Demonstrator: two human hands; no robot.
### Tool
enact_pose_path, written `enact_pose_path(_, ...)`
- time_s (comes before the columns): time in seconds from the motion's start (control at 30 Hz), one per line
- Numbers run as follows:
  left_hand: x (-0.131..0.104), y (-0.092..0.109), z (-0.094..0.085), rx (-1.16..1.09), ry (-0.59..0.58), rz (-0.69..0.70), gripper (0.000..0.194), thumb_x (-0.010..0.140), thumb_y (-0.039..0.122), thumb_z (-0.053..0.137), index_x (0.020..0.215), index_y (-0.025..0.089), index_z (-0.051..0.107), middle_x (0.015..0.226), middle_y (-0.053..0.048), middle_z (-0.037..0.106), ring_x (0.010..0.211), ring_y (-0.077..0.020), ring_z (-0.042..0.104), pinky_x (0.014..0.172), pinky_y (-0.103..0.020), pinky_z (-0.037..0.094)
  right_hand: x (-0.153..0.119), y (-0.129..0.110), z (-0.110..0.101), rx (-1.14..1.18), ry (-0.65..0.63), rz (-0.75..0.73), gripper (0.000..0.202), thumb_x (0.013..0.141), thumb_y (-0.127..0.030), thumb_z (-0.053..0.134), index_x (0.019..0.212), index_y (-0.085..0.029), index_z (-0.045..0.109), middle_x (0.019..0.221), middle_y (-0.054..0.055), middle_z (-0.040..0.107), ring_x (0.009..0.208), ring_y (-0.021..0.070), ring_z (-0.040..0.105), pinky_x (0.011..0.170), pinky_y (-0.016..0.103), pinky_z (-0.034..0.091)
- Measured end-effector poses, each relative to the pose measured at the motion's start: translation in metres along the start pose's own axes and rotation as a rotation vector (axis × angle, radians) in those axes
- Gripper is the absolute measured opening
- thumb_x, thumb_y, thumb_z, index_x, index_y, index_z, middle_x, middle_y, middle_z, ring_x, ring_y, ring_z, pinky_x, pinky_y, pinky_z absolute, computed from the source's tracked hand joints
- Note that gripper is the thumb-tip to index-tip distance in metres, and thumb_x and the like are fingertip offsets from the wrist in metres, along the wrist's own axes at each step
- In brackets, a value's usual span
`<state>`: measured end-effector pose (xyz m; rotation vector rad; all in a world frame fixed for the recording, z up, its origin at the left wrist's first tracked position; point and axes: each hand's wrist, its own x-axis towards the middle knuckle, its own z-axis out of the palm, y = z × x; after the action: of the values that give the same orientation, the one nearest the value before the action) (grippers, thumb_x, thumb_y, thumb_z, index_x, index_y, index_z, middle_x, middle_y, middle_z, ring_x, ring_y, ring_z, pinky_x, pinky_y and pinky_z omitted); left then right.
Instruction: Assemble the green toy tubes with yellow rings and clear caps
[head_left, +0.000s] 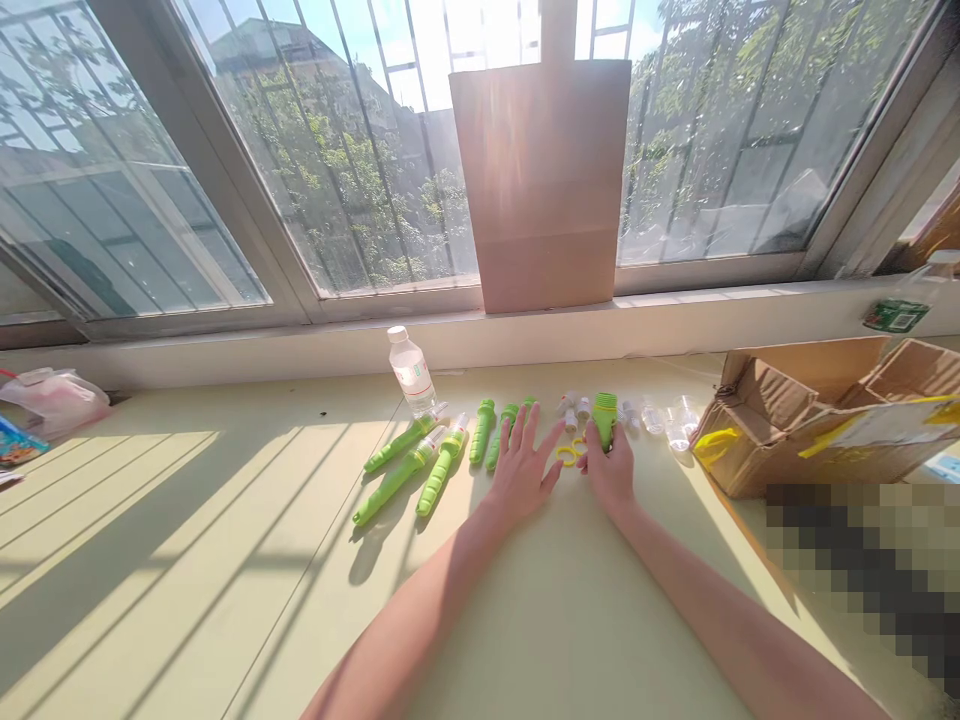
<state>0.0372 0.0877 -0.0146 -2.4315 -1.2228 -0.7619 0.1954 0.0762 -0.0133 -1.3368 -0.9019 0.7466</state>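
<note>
My left hand (523, 465) lies with fingers spread, its fingertips over or beside short green ribbed tubes (481, 432). Whether it touches them I cannot tell. In my right hand (611, 472) is a green ribbed piece (604, 412), held upright with its wide end up; its lower part is hidden by the fingers. Yellow rings (565, 457) lie between the two hands. Small white cylindrical parts (583, 408) sit just beyond them. Left of my left hand rest longer green sticks (442, 466) with clear tips. Clear plastic cups (677, 432) stand right of my right hand.
A capped clear bottle (412, 372) stands behind the green sticks. At the right is an open cardboard box (832, 420) with yellow tape. A cardboard sheet (547, 190) leans against the window. A plastic bag (61, 402) lies far left on the pale table (225, 560).
</note>
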Motion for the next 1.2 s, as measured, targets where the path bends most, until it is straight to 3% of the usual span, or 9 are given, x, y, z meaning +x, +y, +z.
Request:
enact_pose_path(0.17, -0.001, 0.0, 0.002, 0.0, 0.003, -0.007, 0.063, 0.096, 0.037, 0.053, 0.155, 0.034, 0.033, 0.166, -0.009, 0.022, 0.154, -0.036, 0.017, 0.12, -0.06, 0.026, 0.001, 0.0, 0.0, -0.088, 0.03, -0.053, 0.043, 0.07, -0.063, 0.07, 0.077, -0.022, 0.061, 0.061, -0.002, 0.057, 0.054, 0.0162, 0.055, 0.049, 0.029, 0.044)
enact_pose_path(0.27, -0.001, 0.0, 0.002, 0.0, -0.006, -0.013, 0.064, 0.096, 0.036, 0.053, 0.156, 0.033, 0.031, 0.165, -0.01, 0.025, 0.153, -0.0339, 0.021, 0.12, -0.059, 0.026, -0.001, -0.003, 0.0, -0.028, -0.035, -0.014, 0.045, 0.074, -0.064, 0.067, 0.087, -0.021, 0.064, 0.068, 0.0, 0.062, 0.059, 0.0186, 0.06, 0.05, 0.029, 0.048)
enact_pose_path(0.37, -0.001, -0.001, 0.002, 0.006, -0.008, -0.021, 0.065, 0.095, 0.034, 0.054, 0.156, 0.03, 0.031, 0.163, -0.013, 0.029, 0.152, -0.0319, 0.025, 0.12, -0.058, 0.027, -0.002, -0.007, 0.0, -0.062, -0.075, 0.027, 0.045, 0.079, -0.065, 0.061, 0.095, -0.023, 0.066, 0.066, -0.002, 0.06, 0.05, 0.0167, 0.056, 0.048, 0.029, 0.046)
enact_pose_path(0.5, -0.001, -0.001, 0.006, 0.024, -0.002, -0.031, 0.058, 0.096, 0.035, 0.051, 0.152, 0.024, 0.038, 0.158, -0.015, 0.039, 0.149, -0.0313, 0.032, 0.119, -0.056, 0.03, 0.0, -0.004, 0.0, -0.183, -0.037, -0.068, 0.038, 0.073, -0.057, 0.066, 0.085, -0.021, 0.068, 0.068, 0.001, 0.062, 0.057, 0.0165, 0.055, 0.053, 0.029, 0.045)
enact_pose_path(0.6, -0.002, -0.002, 0.01, 0.039, -0.025, -0.055, 0.044, 0.097, 0.037, 0.048, 0.139, 0.022, 0.053, 0.148, -0.014, 0.051, 0.142, -0.0296, 0.043, 0.119, -0.055, 0.032, 0.001, -0.001, 0.0, -0.213, -0.08, -0.036, 0.035, 0.071, -0.054, 0.066, 0.079, -0.02, 0.066, 0.067, 0.001, 0.061, 0.06, 0.0172, 0.055, 0.053, 0.029, 0.044)
enact_pose_path(0.73, -0.003, -0.002, 0.011, 0.032, -0.106, -0.074, 0.024, 0.097, 0.035, 0.049, 0.107, 0.025, 0.068, 0.128, -0.01, 0.064, 0.127, -0.0281, 0.055, 0.118, -0.058, 0.033, -0.002, -0.003, 0.001, -0.161, -0.153, 0.022, 0.038, 0.077, -0.058, 0.061, 0.086, -0.021, 0.064, 0.067, -0.002, 0.057, 0.058, 0.0158, 0.054, 0.05, 0.027, 0.042)
enact_pose_path(0.97, -0.001, 0.0, 0.004, -0.036, -0.189, -0.098, 0.023, 0.097, 0.03, 0.046, 0.092, 0.024, 0.068, 0.101, -0.007, 0.07, 0.108, -0.0265, 0.064, 0.116, -0.059, 0.032, 0.001, 0.0, 0.0, -0.323, -0.112, -0.093, 0.029, 0.072, -0.048, 0.063, 0.077, -0.02, 0.065, 0.065, -0.001, 0.058, 0.063, 0.016, 0.05, 0.059, 0.029, 0.041)
enact_pose_path(1.07, 0.0, 0.001, 0.001, -0.06, -0.202, -0.108, 0.022, 0.097, 0.028, 0.046, 0.092, 0.024, 0.068, 0.097, -0.007, 0.071, 0.102, -0.026, 0.065, 0.116, -0.058, 0.032, 0.001, 0.003, 0.002, -0.379, -0.098, -0.137, 0.029, 0.077, -0.049, 0.057, 0.073, -0.021, 0.063, 0.062, 0.0, 0.057, 0.061, 0.0167, 0.05, 0.059, 0.03, 0.041)
enact_pose_path(1.2, 0.0, 0.001, 0.002, -0.081, -0.204, -0.11, 0.022, 0.096, 0.027, 0.047, 0.091, 0.023, 0.068, 0.097, -0.007, 0.071, 0.101, -0.0263, 0.065, 0.116, -0.058, 0.032, -0.001, 0.004, 0.006, -0.489, -0.055, -0.38, 0.036, 0.084, -0.052, 0.048, 0.066, -0.022, 0.058, 0.067, 0.004, 0.061, 0.075, 0.0224, 0.058, 0.071, 0.035, 0.047)
